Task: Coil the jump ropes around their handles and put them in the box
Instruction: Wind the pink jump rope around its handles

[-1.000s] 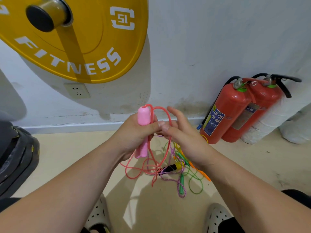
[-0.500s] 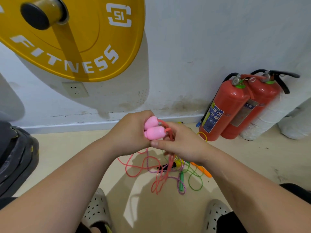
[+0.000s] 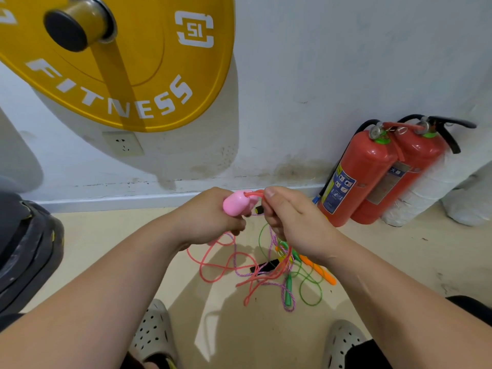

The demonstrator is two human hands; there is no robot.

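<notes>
My left hand (image 3: pixel 210 217) grips the pink handles (image 3: pixel 237 205) of a jump rope, their rounded ends pointing toward the camera. My right hand (image 3: pixel 295 222) pinches the pink cord (image 3: pixel 255 193) just beside the handles; the rest of the pink cord (image 3: pixel 213 265) hangs in loops to the floor. Under my hands lies a tangle of other ropes: a green rope (image 3: pixel 310 288), a purple braided rope (image 3: pixel 286 294), an orange handle (image 3: pixel 320 271) and a black handle (image 3: pixel 263 267). No box is in view.
A yellow weight plate (image 3: pixel 127 62) on a bar hangs at the upper left. Two red fire extinguishers (image 3: pixel 372 171) lean on the white wall at the right. Black plates (image 3: pixel 24 246) lie at the left. My feet in perforated clogs (image 3: pixel 153 339) are at the bottom.
The pink handles turned from upright to lying end-on in my left hand. My right hand closed on the cord next to them and drew it taut.
</notes>
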